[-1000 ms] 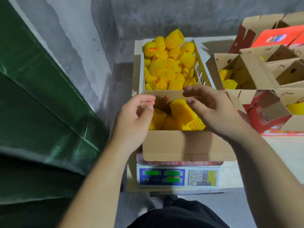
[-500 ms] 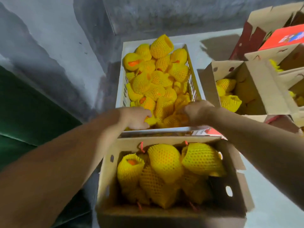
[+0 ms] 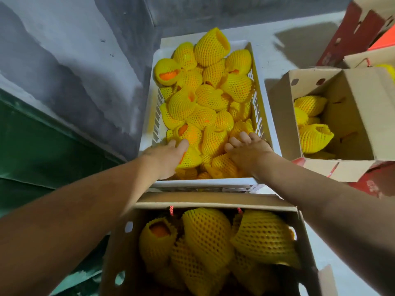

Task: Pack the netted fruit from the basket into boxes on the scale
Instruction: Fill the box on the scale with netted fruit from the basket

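Both hands are reaching into the white slatted plastic basket of yellow foam-netted fruit. The left hand is curled on one fruit; the right hand lies with fingers spread on others. Next, a lift into the near open brown cardboard box is judged due.

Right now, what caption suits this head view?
Both hands, left and right, reach into the white basket of netted fruit.

fruit netting: yellow mesh, orange showing | basket: white | boxes: brown, red print | wall: grey
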The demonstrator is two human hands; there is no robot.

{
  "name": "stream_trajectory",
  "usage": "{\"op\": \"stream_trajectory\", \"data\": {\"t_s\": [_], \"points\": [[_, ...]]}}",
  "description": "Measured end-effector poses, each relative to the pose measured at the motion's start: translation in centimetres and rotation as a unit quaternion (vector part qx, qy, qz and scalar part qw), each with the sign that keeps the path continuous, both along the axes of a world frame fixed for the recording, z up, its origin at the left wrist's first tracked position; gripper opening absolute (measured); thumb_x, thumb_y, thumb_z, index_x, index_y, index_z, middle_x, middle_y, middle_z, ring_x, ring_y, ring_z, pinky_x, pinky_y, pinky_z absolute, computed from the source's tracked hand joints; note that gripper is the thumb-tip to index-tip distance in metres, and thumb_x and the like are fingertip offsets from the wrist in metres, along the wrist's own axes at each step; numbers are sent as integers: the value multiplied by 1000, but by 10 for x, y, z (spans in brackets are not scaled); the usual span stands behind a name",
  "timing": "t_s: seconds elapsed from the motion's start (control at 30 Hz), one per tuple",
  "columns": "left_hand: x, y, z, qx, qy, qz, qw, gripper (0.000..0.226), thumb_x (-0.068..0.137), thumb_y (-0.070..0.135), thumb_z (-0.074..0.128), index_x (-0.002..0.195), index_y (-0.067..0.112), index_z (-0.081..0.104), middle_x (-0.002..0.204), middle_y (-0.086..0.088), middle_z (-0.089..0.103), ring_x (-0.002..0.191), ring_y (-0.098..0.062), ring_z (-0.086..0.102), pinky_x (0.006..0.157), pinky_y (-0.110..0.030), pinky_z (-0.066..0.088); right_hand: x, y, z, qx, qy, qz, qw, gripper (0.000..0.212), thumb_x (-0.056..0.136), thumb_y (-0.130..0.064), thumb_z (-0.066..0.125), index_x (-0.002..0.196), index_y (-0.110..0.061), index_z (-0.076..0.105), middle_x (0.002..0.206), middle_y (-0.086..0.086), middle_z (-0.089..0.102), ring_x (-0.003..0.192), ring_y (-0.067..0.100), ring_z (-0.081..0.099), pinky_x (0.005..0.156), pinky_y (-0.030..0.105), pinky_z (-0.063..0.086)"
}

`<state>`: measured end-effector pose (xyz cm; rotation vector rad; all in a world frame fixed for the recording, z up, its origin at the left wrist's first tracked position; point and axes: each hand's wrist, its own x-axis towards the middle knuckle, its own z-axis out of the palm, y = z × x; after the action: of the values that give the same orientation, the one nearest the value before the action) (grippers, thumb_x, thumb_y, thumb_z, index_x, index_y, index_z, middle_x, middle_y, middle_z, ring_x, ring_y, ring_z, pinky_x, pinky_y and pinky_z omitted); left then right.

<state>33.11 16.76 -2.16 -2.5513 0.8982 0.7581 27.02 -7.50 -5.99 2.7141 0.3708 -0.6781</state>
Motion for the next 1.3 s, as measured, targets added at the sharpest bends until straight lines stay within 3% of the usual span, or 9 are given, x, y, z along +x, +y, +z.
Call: {"op": "stream_trajectory", "data": {"t_s": [0.1, 0.23, 0.43, 0.6, 0.77, 0.9, 1.0, 1.17, 1.3], "points": [[6, -5, -2, -13, -54, -18, 998, 92, 91, 50, 75, 159, 24, 19, 155, -14, 28, 140, -40, 40, 115, -53, 38, 0, -2, -4, 21, 23, -8, 999, 92, 84, -27, 81, 154, -33, 20, 156, -1, 26, 143, 36, 21, 117, 51, 28], [16, -15, -9, 34, 61, 29, 997, 86, 98, 40, 70, 164, 27, 16, 168, -9, -2, 132, -46, 49, 108, -53, 48, -2, 1, -3, 70, 16, -5, 997, 61, 96, -22, 63, 147, -39, 35, 150, 1, 21, 136, 37, 21, 116, 52, 24], [5, -32, -17, -34, 1, -5, 999, 62, 92, 20, 74, 140, 20, 34, 150, -14, 17, 102, -47, 62, 80, -45, 50, 2, 5, -5, 122, 30, 0, 992, 46, 105, -15, 41, 149, -24, 30, 158, 3, 31, 142, 34, 22, 114, 51, 19], [-5, -36, -22, -24, -41, -112, 993, 60, 86, -11, 56, 134, 19, 39, 148, -13, 21, 104, -40, 56, 68, -44, 44, 6, 3, -7, 110, 95, -13, 989, 52, 108, -31, 43, 156, -44, 27, 165, 3, 18, 148, 41, 8, 122, 56, 6], [0, -30, -25, -8, -38, -61, 997, 85, 93, -1, 60, 160, 34, 22, 148, -11, 39, 123, -38, 55, 83, -43, 52, 7, 6, -10, 126, 73, 13, 989, 51, 109, -27, 41, 157, -35, 23, 166, 5, 20, 151, 37, 10, 121, 55, 8], [4, -31, -15, -13, -9, -45, 999, 70, 98, 26, 66, 159, 32, 33, 149, -10, 43, 127, -36, 56, 94, -46, 54, 7, 5, -11, 168, 67, -14, 983, 50, 104, -15, 39, 146, -35, 20, 161, 15, 27, 149, 46, 13, 122, 58, 9], [8, -29, 4, -90, 21, 19, 996, 76, 87, 42, 75, 154, 27, 41, 144, -9, 57, 126, -33, 58, 95, -40, 52, 4, 3, -2, 245, 7, -10, 969, 50, 91, -43, 57, 125, -34, 21, 143, 18, 45, 142, 44, 24, 115, 54, 11], [13, -9, 55, -264, 86, 201, 939, 77, 84, 46, 79, 151, 34, 44, 130, -8, 64, 113, -31, 65, 94, -43, 56, -10, 5, 46, 479, -33, -74, 874, 83, 72, -59, 86, 128, -30, 33, 114, 3, 61, 106, 28, 61, 87, 38, 43], [-16, 10, 92, -459, 148, 310, 819, 63, 79, 46, 68, 138, 28, 58, 114, 9, 74, 100, -8, 72, 88, -30, 60, -34, 16, 120, 598, -52, -108, 792, 81, 72, -57, 88, 137, -40, 42, 125, -14, 61, 110, 7, 62, 87, 26, 53]]}}
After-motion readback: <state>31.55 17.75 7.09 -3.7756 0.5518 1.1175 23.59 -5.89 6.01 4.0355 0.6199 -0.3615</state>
